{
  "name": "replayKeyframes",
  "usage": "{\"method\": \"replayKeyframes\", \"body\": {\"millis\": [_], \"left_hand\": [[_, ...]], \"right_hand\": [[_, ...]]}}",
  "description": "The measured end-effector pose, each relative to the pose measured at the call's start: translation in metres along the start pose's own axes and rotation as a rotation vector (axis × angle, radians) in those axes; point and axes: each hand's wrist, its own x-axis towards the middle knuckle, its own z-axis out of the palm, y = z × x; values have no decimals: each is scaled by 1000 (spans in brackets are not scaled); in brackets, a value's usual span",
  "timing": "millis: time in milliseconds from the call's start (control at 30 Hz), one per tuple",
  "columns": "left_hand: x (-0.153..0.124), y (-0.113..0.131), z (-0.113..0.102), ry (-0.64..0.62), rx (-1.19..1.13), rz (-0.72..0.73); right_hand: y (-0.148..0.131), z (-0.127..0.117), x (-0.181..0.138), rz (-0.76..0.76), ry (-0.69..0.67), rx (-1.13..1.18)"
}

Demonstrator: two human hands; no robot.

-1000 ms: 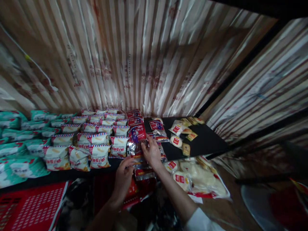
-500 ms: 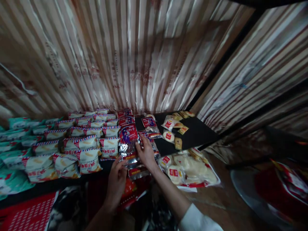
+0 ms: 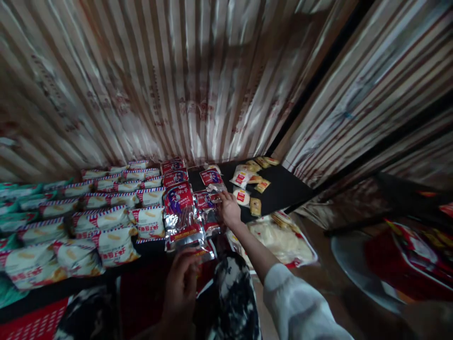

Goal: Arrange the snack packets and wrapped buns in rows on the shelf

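A row of red-and-silver snack packets (image 3: 181, 215) lies on a black shelf (image 3: 283, 191), running from the front edge back to the wall. My right hand (image 3: 229, 209) reaches forward and rests on a second row of the same packets (image 3: 209, 182), fingers touching one of them. Low and near me, my left hand (image 3: 181, 288) pinches a red packet (image 3: 201, 257) at the shelf's front edge, just below the nearest silver packet.
White bread packs with red and blue trim (image 3: 116, 222) fill the shelf to the left, green packs (image 3: 14, 193) beyond them. Small round and yellow snacks (image 3: 247, 186) lie on the right. A bag of pale buns (image 3: 279, 238) sits below. Striped sheeting forms the walls.
My right hand has moved forward and right onto the second packet row. My left hand has drawn back toward me. The view has shifted rightward.
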Motion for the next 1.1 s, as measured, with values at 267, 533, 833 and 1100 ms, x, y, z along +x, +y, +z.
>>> {"method": "replayKeyframes", "body": {"millis": [267,533,833,1100], "left_hand": [[2,8,13,-23,-42,-137],[1,2,21,-47,-72,-143],[-10,-14,27,-113,-143,-156],[-16,-20,33,-111,-164,-168]], "right_hand": [[8,-1,15,-144,-135,-138],[18,0,28,-76,-84,-127],[7,8,49,80,-143,-86],[16,10,55,61,-20,88]]}}
